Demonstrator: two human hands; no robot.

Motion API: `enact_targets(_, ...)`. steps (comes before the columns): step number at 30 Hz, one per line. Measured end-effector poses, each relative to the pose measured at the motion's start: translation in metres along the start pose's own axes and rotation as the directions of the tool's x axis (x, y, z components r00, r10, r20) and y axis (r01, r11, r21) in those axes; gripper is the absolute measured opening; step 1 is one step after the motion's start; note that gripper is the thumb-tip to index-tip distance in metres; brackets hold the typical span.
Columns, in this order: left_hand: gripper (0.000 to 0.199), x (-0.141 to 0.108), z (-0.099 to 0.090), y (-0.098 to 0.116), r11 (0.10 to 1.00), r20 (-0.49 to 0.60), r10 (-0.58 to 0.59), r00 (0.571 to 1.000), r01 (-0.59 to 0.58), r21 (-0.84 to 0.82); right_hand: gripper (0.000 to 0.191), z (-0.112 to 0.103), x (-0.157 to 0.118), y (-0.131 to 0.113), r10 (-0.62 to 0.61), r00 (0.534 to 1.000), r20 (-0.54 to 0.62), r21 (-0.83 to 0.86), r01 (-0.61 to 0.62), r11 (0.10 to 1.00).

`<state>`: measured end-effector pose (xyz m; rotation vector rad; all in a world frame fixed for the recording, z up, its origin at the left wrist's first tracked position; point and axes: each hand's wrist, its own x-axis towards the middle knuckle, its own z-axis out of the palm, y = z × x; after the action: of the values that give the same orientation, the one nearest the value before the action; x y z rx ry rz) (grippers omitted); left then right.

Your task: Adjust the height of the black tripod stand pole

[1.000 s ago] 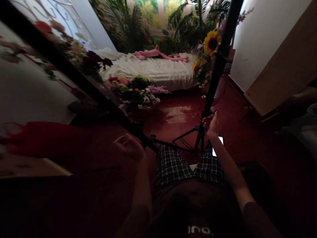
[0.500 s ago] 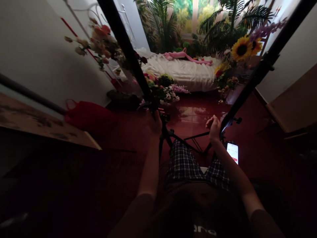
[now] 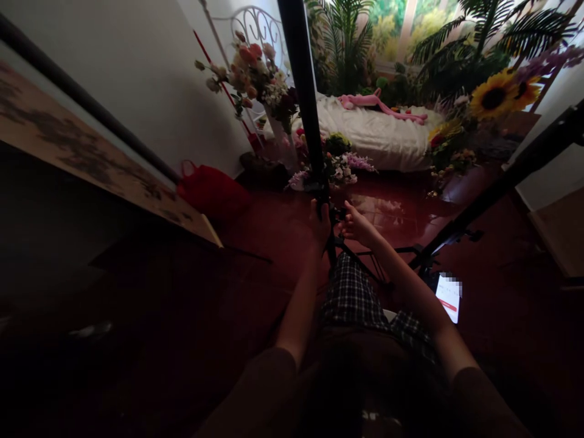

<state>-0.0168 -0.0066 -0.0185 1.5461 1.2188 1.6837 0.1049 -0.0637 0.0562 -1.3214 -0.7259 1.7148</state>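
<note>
My left hand (image 3: pixel 320 226) is wrapped around a black stand pole (image 3: pixel 306 91), low down near its collar. On the right side of the same pole, my right hand (image 3: pixel 362 228) has its fingers curled at a small dark knob (image 3: pixel 338 214); the dim light blurs the exact contact. A second black pole (image 3: pixel 502 181) leans away to the right, with no hand on it. Thin dark stand legs spread out between and below the two poles, near my knees in checked trousers (image 3: pixel 353 289).
A lit phone (image 3: pixel 448 298) is beside my right thigh. On the left are a red bag (image 3: pixel 212 191) and a long painted panel (image 3: pixel 104 158). Ahead, a white-draped bed (image 3: pixel 383 131) bears a pink plush toy (image 3: pixel 378 103), with flowers (image 3: pixel 347 164) and sunflowers (image 3: pixel 495 94) around it.
My right hand has left the right-hand pole and crossed to the knob on the left pole. My left hand keeps its grip. The view has turned left.
</note>
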Motion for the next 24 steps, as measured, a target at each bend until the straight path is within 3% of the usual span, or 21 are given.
enact_targets(2,0.063,-0.001,-0.001,0.005,1.0,-0.015,-0.004,1.0,0.004,0.008,0.038,0.0,0.002,0.0,-0.013,1.0,0.009,-0.09,0.014,0.996)
enact_targets(4,0.063,0.0,0.0,0.01,1.0,-0.029,-0.012,0.999,0.013,0.012,0.043,-0.001,0.001,-0.001,0.053,0.997,0.054,-0.125,-0.046,0.991)
enact_targets(8,0.063,0.0,0.002,0.01,1.0,-0.046,-0.02,0.999,0.02,0.004,0.058,0.003,-0.004,-0.005,0.184,0.958,0.221,0.106,-0.211,0.972)
enact_targets(11,0.06,0.0,0.003,0.006,0.999,-0.028,-0.03,0.999,0.03,-0.028,0.054,0.004,-0.006,-0.008,0.125,0.94,0.318,0.293,-0.223,0.93)
enact_targets(15,0.057,0.0,0.004,0.0,0.998,-0.041,-0.038,0.998,0.035,-0.057,0.043,-0.002,-0.004,-0.014,0.045,0.935,0.352,0.293,-0.155,0.943)
enact_targets(18,0.059,0.0,0.005,-0.001,0.995,-0.049,-0.069,0.996,0.065,-0.073,0.033,-0.005,-0.002,-0.02,0.079,0.945,0.318,0.222,-0.155,0.963)
enact_targets(20,0.062,-0.001,0.005,0.0,0.994,-0.061,-0.084,0.995,0.08,-0.071,0.022,-0.004,0.0,-0.019,0.085,0.971,0.223,0.178,-0.127,0.976)
enact_targets(22,0.062,0.0,0.006,0.001,0.996,-0.082,-0.078,0.994,0.074,-0.058,0.008,-0.002,0.002,-0.014,0.02,0.995,0.095,0.134,-0.032,0.99)
enact_targets(24,0.06,0.0,0.006,0.001,0.996,-0.07,-0.067,0.995,0.063,-0.06,0.009,-0.001,0.006,-0.005,-0.112,0.994,-0.003,0.059,0.112,0.992)
